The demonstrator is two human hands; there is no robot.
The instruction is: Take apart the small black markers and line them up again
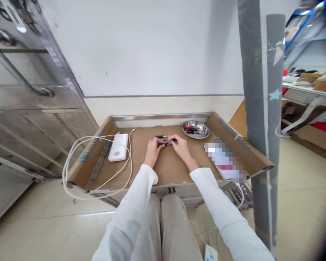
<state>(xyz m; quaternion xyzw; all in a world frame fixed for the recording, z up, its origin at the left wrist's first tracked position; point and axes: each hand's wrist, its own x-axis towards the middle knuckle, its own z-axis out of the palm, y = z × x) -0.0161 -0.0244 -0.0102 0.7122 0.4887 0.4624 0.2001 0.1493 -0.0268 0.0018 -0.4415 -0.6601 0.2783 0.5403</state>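
My left hand and my right hand meet over the cardboard-covered table, both pinched on a small dark pen-like part held between them. A black pen lies just beyond my fingers. A round metal dish with red and black pen parts sits to the far right of my hands.
A white power bank with a long white cable lies at the left. A blurred flat item rests on the right. A grey rolled mat stands at the right, a steel cabinet at the left.
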